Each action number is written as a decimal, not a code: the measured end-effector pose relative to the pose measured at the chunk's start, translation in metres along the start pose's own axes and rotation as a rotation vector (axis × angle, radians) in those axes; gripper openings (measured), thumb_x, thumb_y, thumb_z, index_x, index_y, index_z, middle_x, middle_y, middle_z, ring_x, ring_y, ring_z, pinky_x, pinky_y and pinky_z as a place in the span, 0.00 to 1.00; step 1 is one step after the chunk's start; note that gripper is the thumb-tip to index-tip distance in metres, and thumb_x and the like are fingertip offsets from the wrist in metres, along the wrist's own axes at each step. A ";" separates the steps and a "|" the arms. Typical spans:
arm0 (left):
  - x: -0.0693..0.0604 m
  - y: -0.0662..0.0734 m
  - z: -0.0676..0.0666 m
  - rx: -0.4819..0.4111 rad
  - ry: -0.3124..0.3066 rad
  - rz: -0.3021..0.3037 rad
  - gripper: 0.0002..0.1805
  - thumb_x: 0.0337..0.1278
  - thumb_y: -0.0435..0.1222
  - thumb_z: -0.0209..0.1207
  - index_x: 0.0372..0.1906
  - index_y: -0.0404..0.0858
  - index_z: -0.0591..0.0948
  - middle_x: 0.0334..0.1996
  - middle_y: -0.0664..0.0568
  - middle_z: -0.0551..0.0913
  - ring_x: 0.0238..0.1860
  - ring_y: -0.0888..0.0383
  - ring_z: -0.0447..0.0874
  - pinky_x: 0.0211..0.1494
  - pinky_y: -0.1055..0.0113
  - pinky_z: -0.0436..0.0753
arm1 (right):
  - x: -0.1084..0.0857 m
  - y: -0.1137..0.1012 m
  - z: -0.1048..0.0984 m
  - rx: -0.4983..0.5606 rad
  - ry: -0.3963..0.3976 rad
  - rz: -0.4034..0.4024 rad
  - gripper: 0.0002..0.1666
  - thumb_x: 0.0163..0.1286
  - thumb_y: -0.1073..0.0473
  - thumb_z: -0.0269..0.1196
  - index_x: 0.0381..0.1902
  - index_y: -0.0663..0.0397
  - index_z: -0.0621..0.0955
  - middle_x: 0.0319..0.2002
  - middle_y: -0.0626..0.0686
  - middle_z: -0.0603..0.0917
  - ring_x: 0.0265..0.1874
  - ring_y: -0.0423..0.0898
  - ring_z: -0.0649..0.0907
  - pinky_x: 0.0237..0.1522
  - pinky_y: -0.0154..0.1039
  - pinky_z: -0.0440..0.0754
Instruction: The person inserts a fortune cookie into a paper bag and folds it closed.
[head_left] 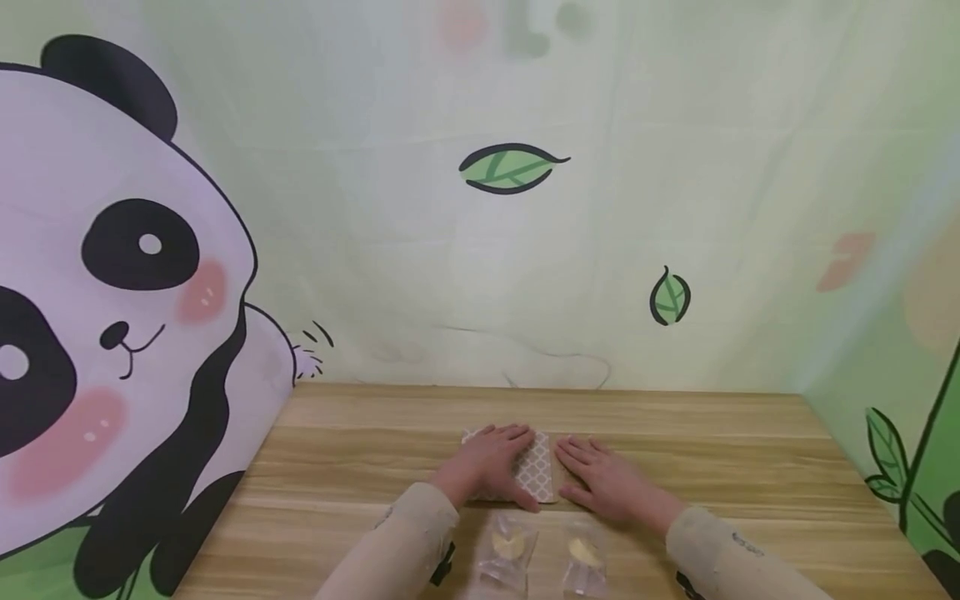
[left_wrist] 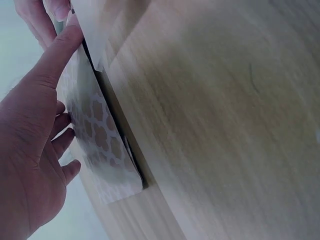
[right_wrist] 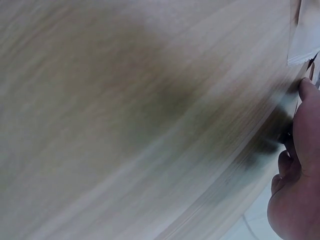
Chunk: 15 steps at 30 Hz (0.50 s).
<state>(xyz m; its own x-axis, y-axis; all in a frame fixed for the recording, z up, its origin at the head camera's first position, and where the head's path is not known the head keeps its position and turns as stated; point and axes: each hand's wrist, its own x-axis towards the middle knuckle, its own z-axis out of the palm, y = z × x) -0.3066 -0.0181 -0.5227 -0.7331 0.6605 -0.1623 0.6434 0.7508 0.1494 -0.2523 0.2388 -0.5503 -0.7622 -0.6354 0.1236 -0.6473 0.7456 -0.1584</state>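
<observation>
A flat, thin piece with a grey and white lattice pattern (head_left: 534, 477) lies on the wooden table. My left hand (head_left: 491, 462) rests on its left part, fingers extended and thumb near the front edge. The left wrist view shows the piece's near edge standing slightly off the table. Beside its right edge, my right hand (head_left: 603, 479) lies palm down with fingers pointing left. A plain brown strip shows between that hand and the pattern; whether it belongs to the piece I cannot tell. In the right wrist view the fingertips are mostly hidden.
Two clear packets, a left one (head_left: 507, 546) and a right one (head_left: 582, 552), each with a pale yellow piece inside, lie in front of the hands. The wooden table (head_left: 345, 467) runs back to a printed cloth (head_left: 375, 208) with a panda and leaves.
</observation>
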 end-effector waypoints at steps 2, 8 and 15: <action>0.000 0.001 -0.001 -0.001 -0.002 -0.004 0.65 0.45 0.72 0.73 0.85 0.44 0.63 0.83 0.53 0.64 0.82 0.55 0.60 0.84 0.52 0.59 | 0.000 -0.002 -0.003 0.006 -0.021 0.012 0.40 0.83 0.42 0.58 0.77 0.69 0.71 0.76 0.66 0.72 0.76 0.64 0.71 0.76 0.66 0.65; 0.003 0.000 0.000 -0.015 0.014 -0.006 0.63 0.44 0.70 0.75 0.84 0.46 0.66 0.81 0.53 0.67 0.81 0.55 0.63 0.84 0.52 0.60 | 0.001 -0.002 -0.005 -0.008 -0.059 0.036 0.40 0.83 0.42 0.57 0.78 0.68 0.69 0.78 0.64 0.70 0.78 0.63 0.69 0.78 0.64 0.63; 0.007 -0.001 0.001 -0.029 0.046 -0.004 0.63 0.42 0.69 0.77 0.83 0.47 0.67 0.77 0.52 0.72 0.77 0.50 0.69 0.81 0.53 0.66 | 0.001 -0.001 -0.006 -0.014 -0.063 0.034 0.41 0.83 0.41 0.56 0.79 0.67 0.69 0.78 0.64 0.70 0.78 0.63 0.69 0.78 0.64 0.63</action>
<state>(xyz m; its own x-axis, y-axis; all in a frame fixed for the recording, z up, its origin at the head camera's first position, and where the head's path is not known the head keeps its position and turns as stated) -0.3124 -0.0138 -0.5252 -0.7455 0.6559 -0.1183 0.6342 0.7527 0.1768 -0.2523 0.2381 -0.5445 -0.7820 -0.6208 0.0561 -0.6214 0.7694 -0.1478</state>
